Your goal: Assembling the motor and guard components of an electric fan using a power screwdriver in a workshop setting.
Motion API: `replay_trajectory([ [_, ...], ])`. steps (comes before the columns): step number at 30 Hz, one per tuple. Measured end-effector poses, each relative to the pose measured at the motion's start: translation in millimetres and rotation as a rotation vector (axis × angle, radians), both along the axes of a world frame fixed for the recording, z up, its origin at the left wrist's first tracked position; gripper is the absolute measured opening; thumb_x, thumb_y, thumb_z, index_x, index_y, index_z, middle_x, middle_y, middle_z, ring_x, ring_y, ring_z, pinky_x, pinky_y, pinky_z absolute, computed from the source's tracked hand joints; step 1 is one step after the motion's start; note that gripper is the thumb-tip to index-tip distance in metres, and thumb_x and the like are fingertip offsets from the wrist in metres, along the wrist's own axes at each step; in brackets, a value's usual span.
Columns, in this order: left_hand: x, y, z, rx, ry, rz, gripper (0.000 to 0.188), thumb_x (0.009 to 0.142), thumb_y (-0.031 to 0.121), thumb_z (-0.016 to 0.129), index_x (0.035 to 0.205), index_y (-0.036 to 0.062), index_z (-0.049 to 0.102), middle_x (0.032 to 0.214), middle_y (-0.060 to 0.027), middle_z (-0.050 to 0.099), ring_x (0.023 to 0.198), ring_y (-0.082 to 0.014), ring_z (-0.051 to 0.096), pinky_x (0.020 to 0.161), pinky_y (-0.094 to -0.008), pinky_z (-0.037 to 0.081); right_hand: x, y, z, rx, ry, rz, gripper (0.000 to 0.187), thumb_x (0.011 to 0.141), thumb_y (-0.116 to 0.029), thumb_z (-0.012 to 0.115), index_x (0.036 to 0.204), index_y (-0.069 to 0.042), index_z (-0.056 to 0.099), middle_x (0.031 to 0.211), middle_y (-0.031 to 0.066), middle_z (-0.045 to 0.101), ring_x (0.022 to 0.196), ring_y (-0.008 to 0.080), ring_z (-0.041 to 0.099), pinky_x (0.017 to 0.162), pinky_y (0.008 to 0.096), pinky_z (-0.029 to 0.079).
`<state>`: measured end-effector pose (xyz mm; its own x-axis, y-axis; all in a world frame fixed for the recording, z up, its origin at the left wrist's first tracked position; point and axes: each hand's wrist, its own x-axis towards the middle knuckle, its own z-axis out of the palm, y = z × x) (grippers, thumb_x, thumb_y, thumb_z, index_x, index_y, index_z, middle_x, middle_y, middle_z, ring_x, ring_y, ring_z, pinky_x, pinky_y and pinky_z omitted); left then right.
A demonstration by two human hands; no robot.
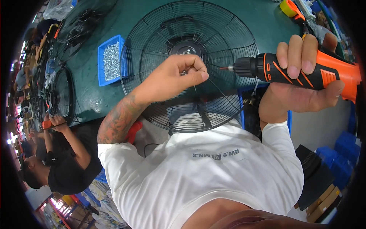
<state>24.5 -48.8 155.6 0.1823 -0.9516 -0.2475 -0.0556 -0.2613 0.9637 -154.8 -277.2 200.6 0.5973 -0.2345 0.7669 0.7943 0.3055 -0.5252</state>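
Observation:
A round black wire fan guard [225,36] lies over the near edge of the green table, with a dark round hub [186,48] at its middle. Just on the near side of the hub is my left hand [177,76], thumb and forefinger pinched together above the wires. Whatever is between those fingertips is hidden or too small to name. My right hand [295,97] grips an orange and black power screwdriver [249,68] over the guard's right side. Its bit points left toward my left fingers, a short gap apart from them.
A blue bin [100,65] of silver screws [111,61] stands left of the guard. More fan guards [63,93] lie at the left, where a co-worker [70,168] in black works. Yellow tape [289,8] sits at the far right; blue crates [337,156] stand lower right.

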Motion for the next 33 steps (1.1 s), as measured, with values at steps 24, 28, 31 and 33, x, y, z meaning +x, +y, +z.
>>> replay_trajectory([
  [24,-24,14,-10,-0.404,-0.800,0.090,0.021,0.092,0.011,0.080,0.110,0.0024,0.072,0.080,-0.0120,0.070,0.062,-0.0245,0.067,0.057,-0.0339,0.052,13,17,-4,-0.076,0.085,0.124,0.073,0.091,-0.056,0.074,0.142,-0.011,0.049,0.093,0.0046,0.059,0.076,0.0177,0.056,0.071,0.0345,0.048],
  [28,-23,19,-5,-0.352,-0.807,0.147,0.038,0.086,0.018,0.087,0.118,0.0033,0.073,0.067,-0.0065,0.056,0.055,-0.0161,0.053,0.053,-0.0306,0.044,23,23,-1,-0.036,0.119,0.111,0.069,0.094,-0.054,0.071,0.142,-0.010,0.049,0.093,0.0054,0.058,0.076,0.0183,0.055,0.071,0.0346,0.047],
  [31,-7,46,0,-0.170,-0.838,0.271,0.047,0.087,0.024,0.087,0.126,0.0033,0.071,0.071,-0.0052,0.062,0.057,-0.0144,0.058,0.054,-0.0297,0.045,41,28,0,0.018,0.129,-0.025,0.061,0.097,-0.050,0.068,0.138,-0.008,0.051,0.091,0.0053,0.058,0.073,0.0180,0.056,0.069,0.0340,0.047],
  [33,21,73,-2,-0.113,-0.818,0.539,0.044,0.092,0.020,0.083,0.130,0.0029,0.070,0.068,0.0009,0.058,0.058,-0.0070,0.051,0.056,-0.0252,0.041,56,34,-3,0.149,0.130,-0.264,0.053,0.100,-0.046,0.065,0.131,-0.005,0.053,0.085,0.0052,0.059,0.067,0.0169,0.058,0.064,0.0329,0.050],
])
